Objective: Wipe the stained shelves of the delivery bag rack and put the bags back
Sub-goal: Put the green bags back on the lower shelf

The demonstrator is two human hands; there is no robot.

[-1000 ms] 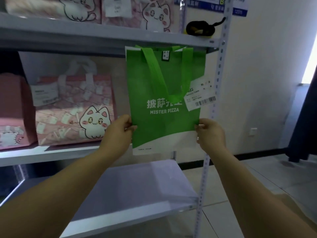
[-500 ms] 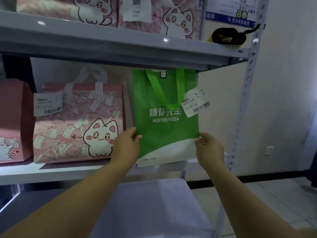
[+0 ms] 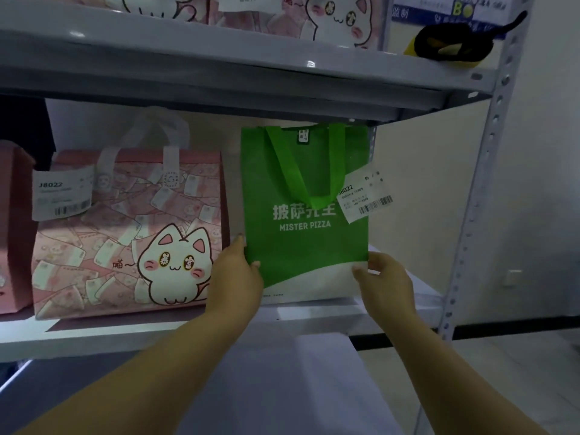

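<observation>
Shelves: 3 grey metal shelf boards in view: upper shelf [image 3: 219, 67], middle shelf [image 3: 314, 315], lower shelf [image 3: 282, 387]; 1 perforated grey upright post [image 3: 480, 199] on the right.
Task bag: 1 green non-woven tote bag with a white lower band and "MISTER PIZZA" print [image 3: 304, 233], upright at the right end of the middle shelf, bottom edge at the shelf surface, top just under the upper shelf.
Tag: 1 white barcode label [image 3: 364, 196] on its right side.
Left hand [image 3: 235, 277]: clamped on the tote's lower left edge, thumb in front.
Right hand [image 3: 386, 281]: pinching the lower right corner.
Neighbours: 1 pink cat-print paper bag [image 3: 125, 233] just left of the tote, 1 plain pink bag [image 3: 12, 230] cut off at the frame edge.
Upper shelf: 2 cat-print bags, partly visible; 1 black-and-yellow coiled strap [image 3: 452, 47].
</observation>
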